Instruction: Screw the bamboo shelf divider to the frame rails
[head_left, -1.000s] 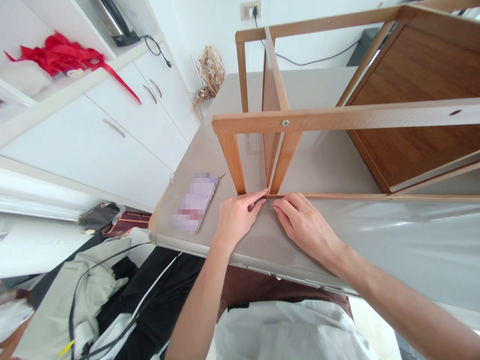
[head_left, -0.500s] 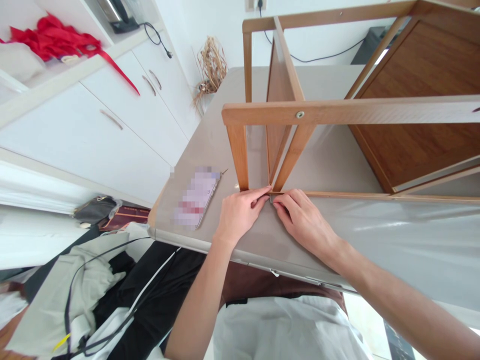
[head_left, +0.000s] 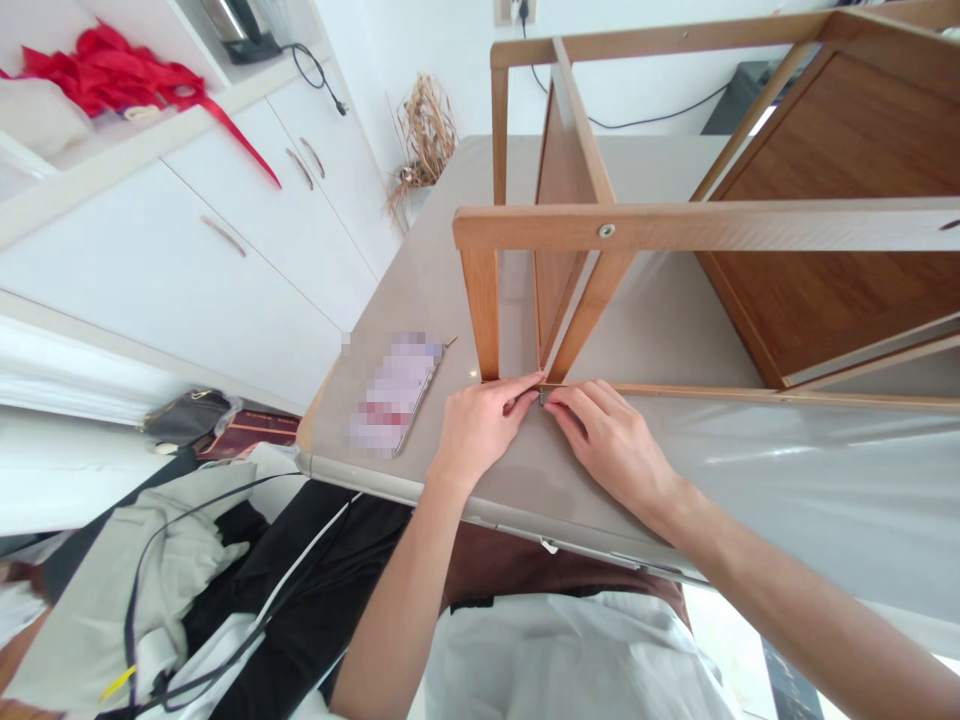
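A wooden shelf frame (head_left: pixel 540 228) lies on its side on the table, its lower rail (head_left: pixel 697 391) resting near me. My left hand (head_left: pixel 480 425) is closed, its fingertips pressed on this rail at the foot of the inner panel (head_left: pixel 564 150). Beside it, my right hand (head_left: pixel 607 430) is closed in a pinch at a small silvery metal piece (head_left: pixel 541 398), which sticks out by the rail between both hands. Fingers partly cover that piece, and its exact kind is too small to tell. A bolt head (head_left: pixel 607 230) shows in the upper rail.
The grey table (head_left: pixel 427 270) carries a phone (head_left: pixel 397 395), blurred out, left of my hands, with a thin pointed item (head_left: pixel 451 342) at its corner. Dried stems (head_left: pixel 426 125) stand at the far left corner. White cabinets (head_left: pixel 172 260) and piled clothes (head_left: pixel 165 560) are on the left.
The shelf frame's upper part appears slightly further right. Both hands stay in nearly the same place around the small metal piece.
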